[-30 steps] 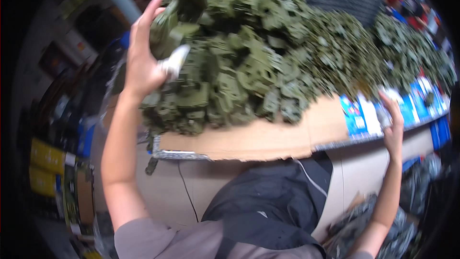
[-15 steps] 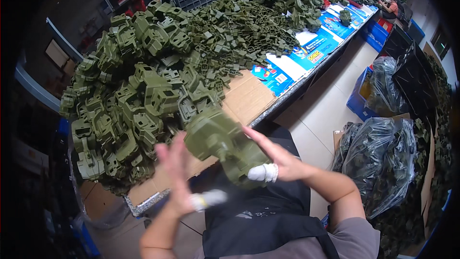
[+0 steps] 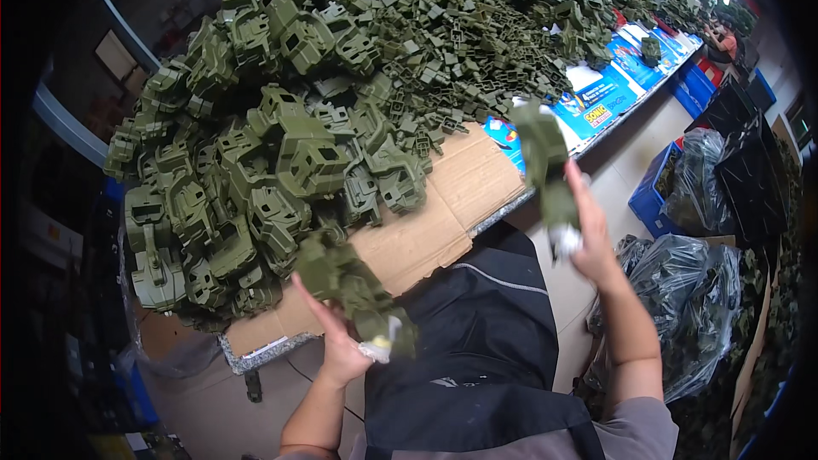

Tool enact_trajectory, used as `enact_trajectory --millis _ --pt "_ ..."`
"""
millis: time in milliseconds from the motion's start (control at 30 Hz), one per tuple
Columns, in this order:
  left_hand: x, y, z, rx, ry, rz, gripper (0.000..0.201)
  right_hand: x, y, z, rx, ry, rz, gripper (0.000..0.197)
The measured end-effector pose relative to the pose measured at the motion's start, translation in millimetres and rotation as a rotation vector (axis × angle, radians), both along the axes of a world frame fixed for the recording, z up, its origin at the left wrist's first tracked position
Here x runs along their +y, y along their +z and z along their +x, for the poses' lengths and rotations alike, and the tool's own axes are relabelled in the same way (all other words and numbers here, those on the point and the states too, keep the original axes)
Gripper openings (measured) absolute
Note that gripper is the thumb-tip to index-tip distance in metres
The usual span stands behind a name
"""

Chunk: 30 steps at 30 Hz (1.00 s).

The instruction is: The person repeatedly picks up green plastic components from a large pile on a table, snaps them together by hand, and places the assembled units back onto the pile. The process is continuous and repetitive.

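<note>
Table edge [image 3: 271, 351] near left grip [image 3: 342, 353]

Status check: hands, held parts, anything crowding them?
Left hand: holding green plastic part. Right hand: holding second green part, blurred. Pile of green parts close beyond left hand.

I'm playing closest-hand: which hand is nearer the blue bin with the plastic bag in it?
Right. The right hand, holding a green part, is to the left of the blue bin; the left hand, holding another green part, is much farther left.
</note>
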<state>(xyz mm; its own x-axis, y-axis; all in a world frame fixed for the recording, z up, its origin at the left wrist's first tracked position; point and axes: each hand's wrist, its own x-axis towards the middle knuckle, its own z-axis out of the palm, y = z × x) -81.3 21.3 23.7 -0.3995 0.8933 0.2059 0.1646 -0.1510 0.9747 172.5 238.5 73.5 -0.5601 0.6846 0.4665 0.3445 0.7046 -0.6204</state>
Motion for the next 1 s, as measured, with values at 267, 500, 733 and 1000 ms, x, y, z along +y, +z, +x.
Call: enact_trajectory --millis 267,500,733,1000 --pt "10 -43 7 -0.926 -0.638 -0.070 0.103 116 -40 -66 -0.655 -0.289 0.178 0.084" --pt "4 -55 6 -1.054 -0.533 -0.161 0.089 74 -55 -160 -0.316 -0.022 0.135 0.031" --pt "6 -53 7 -1.070 -0.332 -0.227 0.078 88 -61 -171 -0.391 -0.150 0.132 0.023" --pt "0 -46 5 -1.001 -0.428 -0.332 0.064 32 -31 -101 0.012 0.005 -0.156 0.020"
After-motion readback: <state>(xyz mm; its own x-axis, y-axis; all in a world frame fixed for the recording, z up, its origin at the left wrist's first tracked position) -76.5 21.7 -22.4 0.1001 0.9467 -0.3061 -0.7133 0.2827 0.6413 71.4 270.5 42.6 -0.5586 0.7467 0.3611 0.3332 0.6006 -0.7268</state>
